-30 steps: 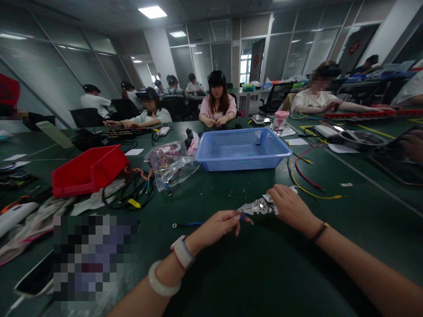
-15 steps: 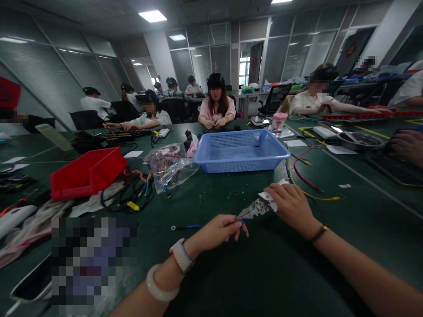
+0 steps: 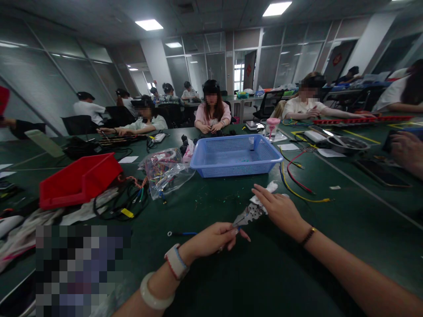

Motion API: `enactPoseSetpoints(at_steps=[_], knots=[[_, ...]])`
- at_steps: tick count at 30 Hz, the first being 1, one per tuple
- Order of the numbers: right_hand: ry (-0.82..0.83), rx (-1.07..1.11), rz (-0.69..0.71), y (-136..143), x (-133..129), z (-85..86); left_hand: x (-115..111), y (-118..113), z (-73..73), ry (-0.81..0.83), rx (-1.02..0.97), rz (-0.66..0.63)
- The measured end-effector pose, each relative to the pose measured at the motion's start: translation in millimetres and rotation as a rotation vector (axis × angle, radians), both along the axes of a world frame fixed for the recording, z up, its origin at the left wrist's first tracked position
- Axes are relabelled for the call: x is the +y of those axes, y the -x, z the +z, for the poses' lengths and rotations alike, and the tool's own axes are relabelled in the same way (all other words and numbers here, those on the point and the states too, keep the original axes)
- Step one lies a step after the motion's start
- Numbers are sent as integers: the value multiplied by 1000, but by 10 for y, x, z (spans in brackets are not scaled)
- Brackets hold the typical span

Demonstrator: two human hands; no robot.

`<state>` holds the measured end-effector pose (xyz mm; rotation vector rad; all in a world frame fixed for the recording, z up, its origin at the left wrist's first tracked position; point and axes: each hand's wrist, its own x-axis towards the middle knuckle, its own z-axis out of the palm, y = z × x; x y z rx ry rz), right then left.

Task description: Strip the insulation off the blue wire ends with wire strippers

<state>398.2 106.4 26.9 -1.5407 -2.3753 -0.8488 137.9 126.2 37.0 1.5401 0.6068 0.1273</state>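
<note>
My left hand [image 3: 220,237] is closed on a blue wire [image 3: 189,233], whose ring-terminal end sticks out to the left over the table. By the fingertips, a bit of blue shows at the jaws of a metal wire stripper [image 3: 247,214]. My right hand [image 3: 279,209] holds this tool by its white-wrapped handles, the fingers lying fairly straight over them. The jaws point down-left and reach my left thumb and index finger. Whether they bite on the wire is too small to tell.
Beyond my hands stands a blue basket [image 3: 236,169]. To the left are a clear bag of wires [image 3: 168,174], a red bin [image 3: 79,185] and a black cable bundle [image 3: 115,204]. Loose yellow wire [image 3: 304,198] lies right. Co-workers sit across the dark green table [image 3: 330,246].
My view has tilted up and turned slightly right, so the scene sits further left. The fingers of my right hand have straightened on the handles. The stripper's jaws remain at my left fingertips.
</note>
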Motion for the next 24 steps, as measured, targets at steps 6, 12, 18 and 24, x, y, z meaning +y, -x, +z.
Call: enactPoseSetpoints(at_steps=[6, 12, 18, 24], knots=[[20, -10, -49, 46, -19, 21, -12, -38, -73, 48, -22, 70], [32, -17, -57, 64, -24, 22, -27, -62, -102, 48, -32, 73], [58, 58, -17, 80, -18, 13, -38, -77, -76, 17, -11, 94], [107, 172, -87, 145, -64, -32, -40, -90, -100, 62, -50, 129]])
